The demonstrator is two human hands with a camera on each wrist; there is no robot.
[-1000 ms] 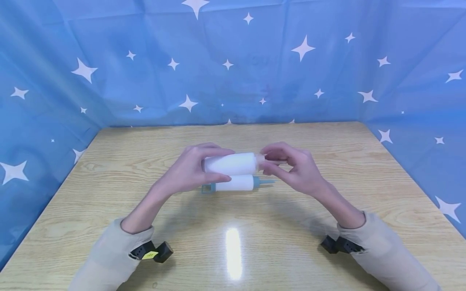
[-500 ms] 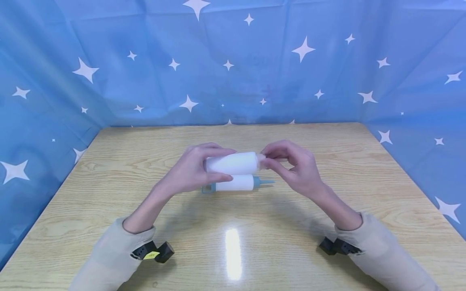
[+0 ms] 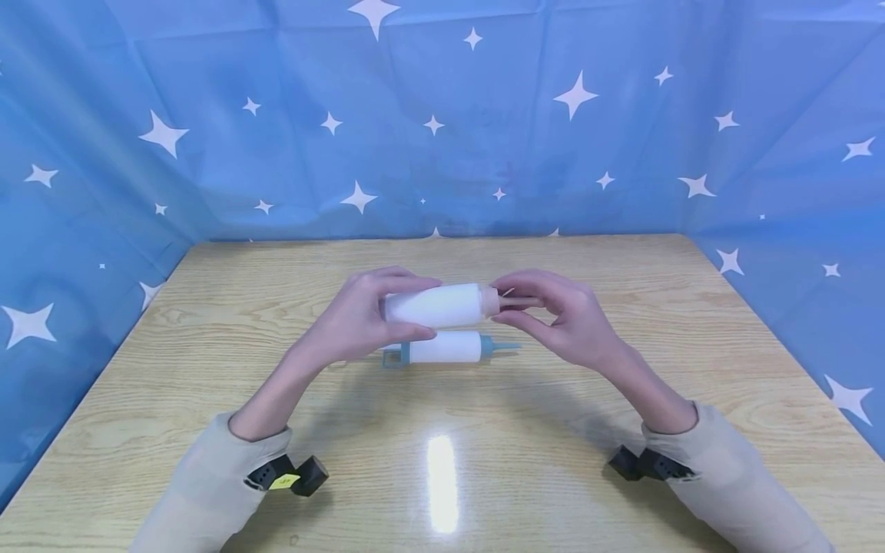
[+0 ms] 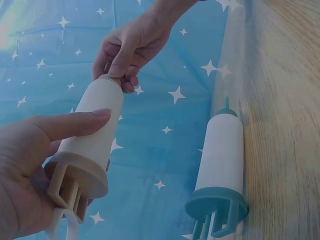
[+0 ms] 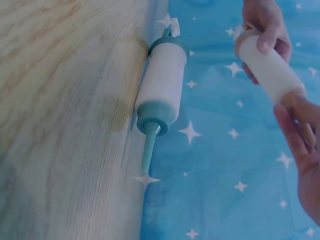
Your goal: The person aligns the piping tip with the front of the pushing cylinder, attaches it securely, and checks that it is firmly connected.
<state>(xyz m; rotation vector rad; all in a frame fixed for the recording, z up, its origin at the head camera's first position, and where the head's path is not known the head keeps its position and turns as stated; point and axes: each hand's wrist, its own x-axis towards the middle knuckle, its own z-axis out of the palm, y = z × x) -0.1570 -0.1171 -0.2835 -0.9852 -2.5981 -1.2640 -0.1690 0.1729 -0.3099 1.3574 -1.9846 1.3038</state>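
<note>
My left hand (image 3: 359, 315) grips the white barrel of a plunger syringe (image 3: 439, 306) with beige ends, holding it sideways above the table. Its beige end flange (image 4: 75, 175) and white plunger loop (image 4: 67, 220) show in the left wrist view. At the other end, the thumb and fingers of my right hand (image 3: 570, 319) pinch the beige nozzle cap (image 3: 490, 301); the thin nozzle (image 3: 520, 302) points right between them. A second syringe with teal ends (image 3: 445, 347) lies on the table just nearer to me, its nozzle also to the right.
The wood-grain table (image 3: 332, 461) ends at a blue star-patterned curtain (image 3: 442, 153) behind and at both sides. Black wrist devices (image 3: 297, 475) sit at both sleeve cuffs. A bright light reflection (image 3: 442, 484) lies on the near tabletop.
My right fingers have shifted and spread wider around the nozzle cap, so the nozzle shows between them. The held syringe has moved slightly away and left. The teal syringe stays put.
</note>
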